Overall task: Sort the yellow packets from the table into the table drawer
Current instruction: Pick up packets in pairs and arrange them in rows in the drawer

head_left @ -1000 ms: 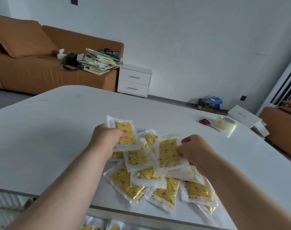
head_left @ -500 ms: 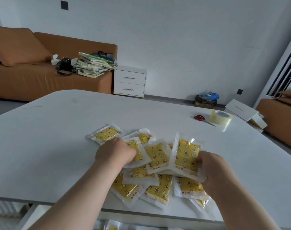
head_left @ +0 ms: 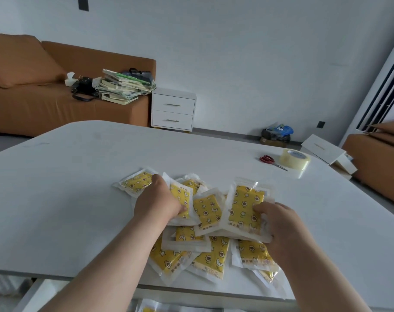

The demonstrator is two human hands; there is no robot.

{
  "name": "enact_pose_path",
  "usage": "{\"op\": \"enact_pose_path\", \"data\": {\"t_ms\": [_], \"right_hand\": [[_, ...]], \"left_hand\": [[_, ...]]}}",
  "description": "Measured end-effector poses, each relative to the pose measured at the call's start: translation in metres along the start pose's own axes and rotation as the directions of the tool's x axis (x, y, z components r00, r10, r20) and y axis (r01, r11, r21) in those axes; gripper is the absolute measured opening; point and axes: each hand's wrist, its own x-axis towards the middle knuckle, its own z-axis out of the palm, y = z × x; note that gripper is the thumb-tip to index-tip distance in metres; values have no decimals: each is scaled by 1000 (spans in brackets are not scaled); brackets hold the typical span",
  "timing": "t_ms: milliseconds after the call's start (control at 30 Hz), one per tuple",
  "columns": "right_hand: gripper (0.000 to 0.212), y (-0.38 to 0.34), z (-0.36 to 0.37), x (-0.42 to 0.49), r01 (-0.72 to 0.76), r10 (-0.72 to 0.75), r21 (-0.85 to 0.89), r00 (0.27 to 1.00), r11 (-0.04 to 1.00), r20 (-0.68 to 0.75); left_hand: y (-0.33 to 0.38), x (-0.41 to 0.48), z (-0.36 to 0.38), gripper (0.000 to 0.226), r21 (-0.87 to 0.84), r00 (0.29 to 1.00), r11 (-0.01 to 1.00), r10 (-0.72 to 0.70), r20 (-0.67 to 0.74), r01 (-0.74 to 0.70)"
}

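Two bare hands worked a loose heap of yellow packets (head_left: 210,246) lying on the white table (head_left: 63,199) near its front edge. The right hand (head_left: 281,224) was closed on an upright packet (head_left: 245,207), thumb across its face and fingers behind, with what looked like further packets stacked flat beneath it. The left hand (head_left: 156,202) was curled over another packet (head_left: 180,200) at the heap's left side; whether it gripped or merely pressed that packet could not be told, since the fingers were hidden under the palm. One packet (head_left: 137,182) lay just beyond the left hand, touching the heap's far left edge. The drawer (head_left: 41,293) stood open below the table's front edge, and a few packets already inside it (head_left: 151,308) showed at the bottom of the view.

The step in hand appeared to be gathering a handful for transfer. Done well, it would call for squaring the slippery plastic sleeves into one stack before lifting, pinching across the whole stack rather than a single corner, and carrying it low over the front edge into the drawer. Packets overhanging that edge at the right might slide off if the heap were dragged. The scissors (head_left: 271,161) and roll of tape (head_left: 295,159) lay well apart, clear of the work.
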Motion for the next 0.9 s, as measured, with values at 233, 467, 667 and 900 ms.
{"op": "enact_pose_path", "data": {"t_ms": [233,467,667,900], "right_hand": [[3,-2,29,3,187,-183,-318,982,929,43],[10,-8,53,16,312,-333,-646,938,697,94],[9,-9,70,15,287,-302,-844,940,453,157],[35,-11,88,9,242,-192,-924,963,296,190]], "left_hand": [[-9,7,-10,70,-303,987,948,49,-153,-94],[-25,19,-12,22,-610,991,792,-49,-124,-37],[-26,22,-17,20,-659,984,751,-91,-153,-34],[-28,20,-18,14,-652,984,756,-64,-164,-60]]}}
